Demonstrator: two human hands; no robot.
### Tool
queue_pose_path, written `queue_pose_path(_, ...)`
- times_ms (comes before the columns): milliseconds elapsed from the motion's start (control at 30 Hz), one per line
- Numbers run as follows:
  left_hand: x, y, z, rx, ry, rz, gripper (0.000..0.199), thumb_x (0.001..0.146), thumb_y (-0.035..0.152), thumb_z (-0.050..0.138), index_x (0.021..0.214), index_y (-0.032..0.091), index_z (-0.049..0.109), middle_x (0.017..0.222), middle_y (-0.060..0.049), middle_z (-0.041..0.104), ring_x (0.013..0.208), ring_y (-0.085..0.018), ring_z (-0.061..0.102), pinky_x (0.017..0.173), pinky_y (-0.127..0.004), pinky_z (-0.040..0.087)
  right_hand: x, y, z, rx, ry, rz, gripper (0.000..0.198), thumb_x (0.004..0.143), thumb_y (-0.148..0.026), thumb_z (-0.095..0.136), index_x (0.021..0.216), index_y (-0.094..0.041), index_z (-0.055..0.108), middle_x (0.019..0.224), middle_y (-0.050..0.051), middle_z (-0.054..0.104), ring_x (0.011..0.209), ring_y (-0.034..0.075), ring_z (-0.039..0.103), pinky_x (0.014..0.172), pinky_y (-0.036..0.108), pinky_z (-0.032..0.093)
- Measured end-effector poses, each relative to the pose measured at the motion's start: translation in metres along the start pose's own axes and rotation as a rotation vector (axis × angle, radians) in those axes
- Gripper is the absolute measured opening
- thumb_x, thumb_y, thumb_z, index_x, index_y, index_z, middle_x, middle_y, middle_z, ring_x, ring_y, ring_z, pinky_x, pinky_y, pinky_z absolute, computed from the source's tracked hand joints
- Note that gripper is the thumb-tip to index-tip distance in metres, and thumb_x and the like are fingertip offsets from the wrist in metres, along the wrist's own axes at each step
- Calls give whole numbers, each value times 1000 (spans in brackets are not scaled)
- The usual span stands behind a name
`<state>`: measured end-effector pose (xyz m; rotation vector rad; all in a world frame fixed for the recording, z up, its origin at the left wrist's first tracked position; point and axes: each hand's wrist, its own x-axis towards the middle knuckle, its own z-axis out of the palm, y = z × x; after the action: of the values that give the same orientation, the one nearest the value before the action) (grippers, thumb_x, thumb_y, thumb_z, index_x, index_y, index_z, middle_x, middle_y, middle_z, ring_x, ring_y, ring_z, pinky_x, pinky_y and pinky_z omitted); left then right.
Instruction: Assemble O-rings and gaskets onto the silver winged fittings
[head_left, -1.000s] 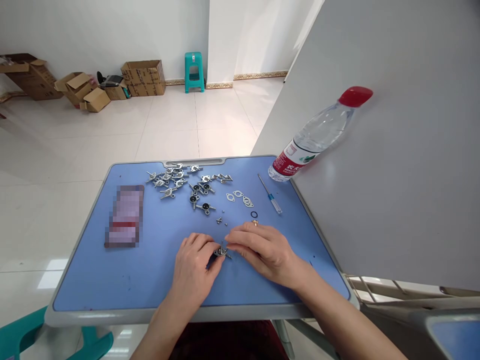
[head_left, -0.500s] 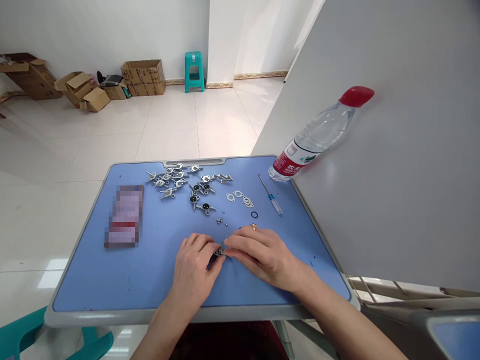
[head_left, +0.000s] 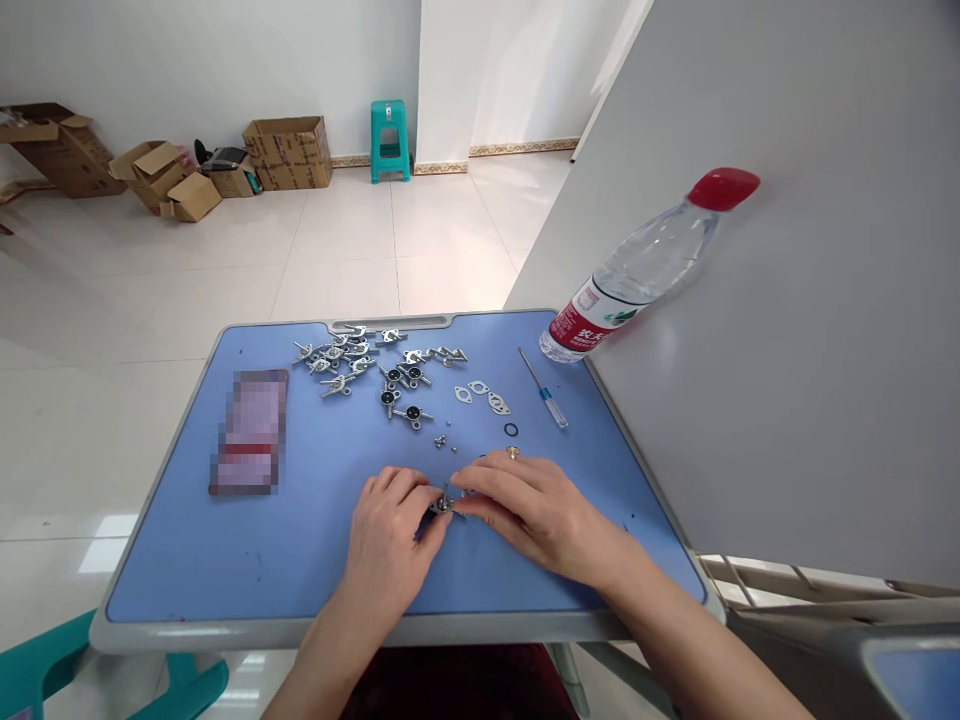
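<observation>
My left hand (head_left: 394, 520) is closed, pinching a small metal valve body (head_left: 442, 505) between thumb and index finger just above the table. My right hand (head_left: 532, 510) reaches in from the other side, its thumb and index fingertips at the same valve body. A thin metal bit stands up from it by the fingertips; its shape is too small to tell. Past my hands lie several tiny screws (head_left: 440, 441), a black O-ring (head_left: 511, 430) and a small brass-coloured piece (head_left: 513, 453). Further off are valve bodies with black discs (head_left: 413, 413) and several flat metal gaskets (head_left: 478, 387).
A heap of metal valve bodies (head_left: 337, 355) lies at the back of the blue table (head_left: 180, 560). A screwdriver (head_left: 546, 395) lies right, near a water bottle (head_left: 622, 280) beside a grey panel. A blurred phone-like slab (head_left: 251, 435) lies left. Cardboard boxes (head_left: 289, 155) and a stool (head_left: 389, 140) stand beyond.
The right fingertips have shifted very slightly away from the valve body, showing a little more of it. The left hand keeps its hold. The whole view has drifted slightly.
</observation>
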<state>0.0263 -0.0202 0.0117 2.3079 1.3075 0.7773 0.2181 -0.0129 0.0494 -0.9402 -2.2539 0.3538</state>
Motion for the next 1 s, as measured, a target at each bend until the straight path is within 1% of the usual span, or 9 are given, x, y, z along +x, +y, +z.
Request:
queue_pose_path(167, 0, 0, 0, -15, -5, -5, 9, 86, 12, 60, 89, 20, 65, 88, -3, 66, 80, -20, 57, 69, -35, 46, 2, -3, -4, 154, -53, 8, 28, 101, -16, 37, 127, -17, 49, 101, 8, 68, 88, 16, 64, 70, 27, 53)
queue_pose_path(233, 0, -1, 0, -14, -9, -9, 10, 86, 12, 60, 89, 20, 65, 88, -2, 66, 81, -20, 57, 69, -36, 46, 2, -2, -3, 175, -9, -3, 26, 101, -14, 39, 124, -18, 50, 95, 6, 69, 83, 15, 64, 69, 26, 52)
queue_pose_path(367, 0, -1, 1, 2, -11, -13, 8, 86, 13, 60, 86, 20, 64, 88, -3, 66, 81, -20, 58, 68, -35, 46, 1, 2, 3, 55, 63, 3, 13, 100, -20, 47, 109, -18, 56, 81, 3, 67, 66, 13, 61, 57, 25, 47)
queue_pose_path(533, -1, -1, 1, 8, -2, -11, 7, 86, 14, 60, 86, 20, 64, 89, -3, 66, 81, -20, 58, 69, -35, 46, 1, 3, 4, 119, 16, 13, 20, 101, -20, 43, 118, -19, 54, 96, 7, 69, 84, 14, 66, 68, 25, 52)
queue_pose_path(600, -1, -1, 1, 9, -7, -9, 8, 86, 14, 60, 87, 21, 64, 89, -3, 66, 81, -20, 58, 69, -35, 46, 1, 2, 6, 114, 23, 16, 20, 101, -19, 42, 117, -19, 54, 91, 4, 70, 78, 13, 66, 67, 24, 51)
queue_pose_path(700, -1, -1, 2, 16, -9, -10, 9, 86, 13, 60, 86, 21, 65, 88, -3, 66, 81, -20, 58, 69, -35, 45, 2, 3, 11, 35, 109, 26, 15, 100, -26, 48, 108, -18, 58, 73, 0, 67, 60, 12, 60, 57, 23, 47)
queue_pose_path(767, -1, -1, 2, 21, -8, -10, 9, 85, 12, 60, 86, 20, 65, 88, -3, 65, 82, -21, 58, 68, -35, 45, 2, 3, 13, -5, 158, 31, 16, 99, -32, 51, 101, -18, 59, 66, -1, 64, 54, 11, 56, 54, 23, 45)
queue_pose_path(867, 0, -1, 1, 21, -10, -1, 9, 84, 11, 63, 86, 19, 64, 88, -2, 66, 82, -21, 58, 67, -35, 45, 1, 4, 10, 9, 213, 62, 14, 99, -32, 50, 100, -20, 59, 68, -1, 65, 55, 11, 59, 56, 23, 47)
queue_pose_path(1000, 0, -2, 1, 25, 1, 15, 10, 82, 11, 65, 86, 19, 64, 88, -2, 66, 82, -21, 58, 68, -35, 45, 0, 7, 2, 65, 342, 225, 11, 98, -26, 50, 104, -23, 59, 73, -1, 66, 63, 13, 63, 62, 25, 51)
